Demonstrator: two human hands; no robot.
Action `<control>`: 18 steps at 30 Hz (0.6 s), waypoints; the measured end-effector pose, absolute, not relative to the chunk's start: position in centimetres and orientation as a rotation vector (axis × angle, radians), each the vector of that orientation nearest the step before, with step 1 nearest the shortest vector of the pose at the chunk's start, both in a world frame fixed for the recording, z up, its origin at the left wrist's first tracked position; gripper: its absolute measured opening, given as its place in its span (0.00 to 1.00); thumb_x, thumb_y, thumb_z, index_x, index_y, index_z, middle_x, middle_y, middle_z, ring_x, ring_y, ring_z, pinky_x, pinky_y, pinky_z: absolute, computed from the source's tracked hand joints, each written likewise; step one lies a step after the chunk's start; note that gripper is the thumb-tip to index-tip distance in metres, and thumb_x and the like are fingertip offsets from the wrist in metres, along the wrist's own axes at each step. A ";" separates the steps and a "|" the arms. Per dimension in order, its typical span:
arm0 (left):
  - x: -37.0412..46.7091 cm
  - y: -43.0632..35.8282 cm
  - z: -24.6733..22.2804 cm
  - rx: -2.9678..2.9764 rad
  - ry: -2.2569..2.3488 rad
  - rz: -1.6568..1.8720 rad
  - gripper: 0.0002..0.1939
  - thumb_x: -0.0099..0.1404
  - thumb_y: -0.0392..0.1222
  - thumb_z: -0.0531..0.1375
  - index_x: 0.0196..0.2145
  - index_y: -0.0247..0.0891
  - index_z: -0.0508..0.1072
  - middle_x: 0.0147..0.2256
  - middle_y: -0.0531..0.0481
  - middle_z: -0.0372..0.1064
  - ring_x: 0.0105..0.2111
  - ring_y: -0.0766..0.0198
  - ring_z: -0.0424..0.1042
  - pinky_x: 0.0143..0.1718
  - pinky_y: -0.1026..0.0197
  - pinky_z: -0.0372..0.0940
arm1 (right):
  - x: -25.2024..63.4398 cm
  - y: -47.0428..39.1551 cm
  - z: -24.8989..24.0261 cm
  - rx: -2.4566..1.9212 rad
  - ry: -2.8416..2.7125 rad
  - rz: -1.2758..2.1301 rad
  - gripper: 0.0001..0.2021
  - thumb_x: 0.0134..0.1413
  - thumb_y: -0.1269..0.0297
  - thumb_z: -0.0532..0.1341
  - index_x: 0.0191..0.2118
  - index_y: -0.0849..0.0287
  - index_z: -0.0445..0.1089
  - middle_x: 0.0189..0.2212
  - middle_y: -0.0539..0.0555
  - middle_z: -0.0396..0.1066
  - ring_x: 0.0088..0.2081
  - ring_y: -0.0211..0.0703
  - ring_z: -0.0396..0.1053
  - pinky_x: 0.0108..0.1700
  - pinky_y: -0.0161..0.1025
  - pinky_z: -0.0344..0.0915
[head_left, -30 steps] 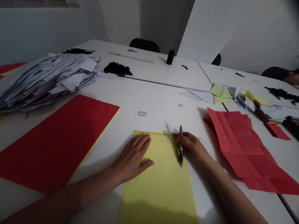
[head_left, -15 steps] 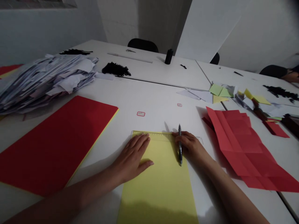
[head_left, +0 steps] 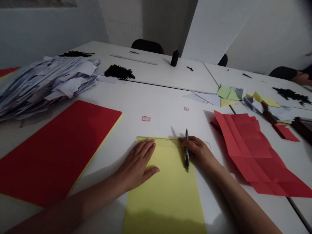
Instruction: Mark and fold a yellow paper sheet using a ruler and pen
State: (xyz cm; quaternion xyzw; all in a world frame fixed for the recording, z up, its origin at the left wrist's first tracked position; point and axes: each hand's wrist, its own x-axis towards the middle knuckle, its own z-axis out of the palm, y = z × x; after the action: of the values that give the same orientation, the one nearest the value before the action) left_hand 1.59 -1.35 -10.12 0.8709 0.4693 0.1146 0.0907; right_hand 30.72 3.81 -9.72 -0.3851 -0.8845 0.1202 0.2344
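Observation:
A yellow sheet of paper (head_left: 165, 198) lies in front of me, with a clear ruler (head_left: 168, 142) across its far edge. My left hand (head_left: 140, 164) rests flat on the sheet's left side, fingertips on the ruler, thumb apart; it holds nothing. My right hand (head_left: 197, 149) is at the sheet's far right corner, fingers bent over the ruler. It holds a dark pen (head_left: 187, 156), which stands out between the fingers. The fingertips of the right hand are partly hidden.
Red sheets over yellow ones (head_left: 60, 146) lie left, a creased red sheet (head_left: 255, 156) right. Behind are a paper pile (head_left: 53, 81), black yarn (head_left: 119, 71), a black bottle (head_left: 175, 58) and paper scraps (head_left: 229, 93). A person's arm (head_left: 302, 79) shows far right.
The whole view has shifted very slightly. Both hands, the ruler and the pen keep their places on the yellow sheet.

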 end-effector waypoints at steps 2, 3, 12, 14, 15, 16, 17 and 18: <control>1.6 -1.3 -10.1 2.589 1.396 0.339 0.36 0.67 0.57 0.54 0.65 0.34 0.50 0.65 0.40 0.48 0.65 0.50 0.47 0.62 0.46 0.53 | 30.8 3.8 -9.8 -1.061 -2.429 0.323 0.15 0.51 0.82 0.55 0.41 0.57 0.66 0.47 0.60 0.73 0.50 0.53 0.69 0.46 0.51 0.70; 1.5 -1.3 -10.1 2.591 1.396 0.341 0.36 0.67 0.57 0.54 0.65 0.35 0.50 0.65 0.40 0.48 0.65 0.49 0.47 0.62 0.45 0.54 | 30.8 3.9 -9.8 -1.063 -2.432 0.326 0.15 0.51 0.82 0.56 0.41 0.57 0.66 0.47 0.60 0.73 0.51 0.53 0.69 0.46 0.51 0.70; 1.4 -1.0 -10.3 2.629 1.382 0.420 0.36 0.67 0.57 0.54 0.65 0.36 0.50 0.64 0.40 0.51 0.64 0.48 0.50 0.61 0.45 0.55 | 30.6 4.1 -9.6 -1.072 -2.404 0.325 0.14 0.50 0.82 0.57 0.40 0.57 0.67 0.47 0.59 0.73 0.49 0.51 0.69 0.45 0.49 0.69; 1.4 -1.0 -10.3 2.639 1.373 0.429 0.36 0.67 0.57 0.54 0.65 0.36 0.50 0.64 0.40 0.51 0.64 0.48 0.50 0.61 0.46 0.55 | 30.5 4.1 -9.6 -1.107 -2.379 0.321 0.14 0.49 0.82 0.58 0.39 0.57 0.67 0.48 0.58 0.73 0.48 0.50 0.70 0.45 0.47 0.69; 1.5 -0.9 -10.3 2.637 1.372 0.431 0.36 0.67 0.57 0.53 0.65 0.36 0.50 0.64 0.40 0.51 0.64 0.48 0.50 0.61 0.46 0.55 | 30.5 4.1 -9.5 -1.128 -2.362 0.323 0.14 0.49 0.82 0.59 0.39 0.57 0.67 0.48 0.58 0.73 0.48 0.50 0.70 0.45 0.47 0.69; 1.5 -0.9 -10.3 2.634 1.371 0.435 0.36 0.67 0.57 0.53 0.65 0.37 0.50 0.64 0.40 0.51 0.64 0.48 0.51 0.61 0.46 0.55 | 30.4 4.0 -9.3 -1.147 -2.348 0.327 0.13 0.49 0.81 0.59 0.38 0.57 0.68 0.48 0.58 0.73 0.48 0.50 0.70 0.45 0.46 0.69; 1.5 -0.8 -10.4 2.630 1.372 0.439 0.36 0.67 0.57 0.53 0.66 0.38 0.50 0.64 0.40 0.51 0.63 0.48 0.51 0.61 0.46 0.55 | 30.4 4.0 -9.2 -1.162 -2.336 0.334 0.13 0.49 0.81 0.59 0.38 0.57 0.68 0.47 0.58 0.73 0.47 0.49 0.71 0.45 0.45 0.68; 1.5 -0.8 -10.4 2.627 1.373 0.439 0.36 0.67 0.58 0.53 0.66 0.38 0.49 0.64 0.40 0.52 0.63 0.48 0.51 0.61 0.46 0.54 | 30.4 4.0 -9.1 -1.174 -2.326 0.343 0.13 0.49 0.82 0.59 0.37 0.57 0.68 0.46 0.57 0.74 0.47 0.49 0.71 0.45 0.45 0.68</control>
State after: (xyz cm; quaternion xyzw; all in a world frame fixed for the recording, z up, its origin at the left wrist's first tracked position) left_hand 1.45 -0.80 -10.38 0.8744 0.4570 0.1460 0.0724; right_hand 30.43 4.01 -9.14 -0.4322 -0.8560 0.1261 0.2540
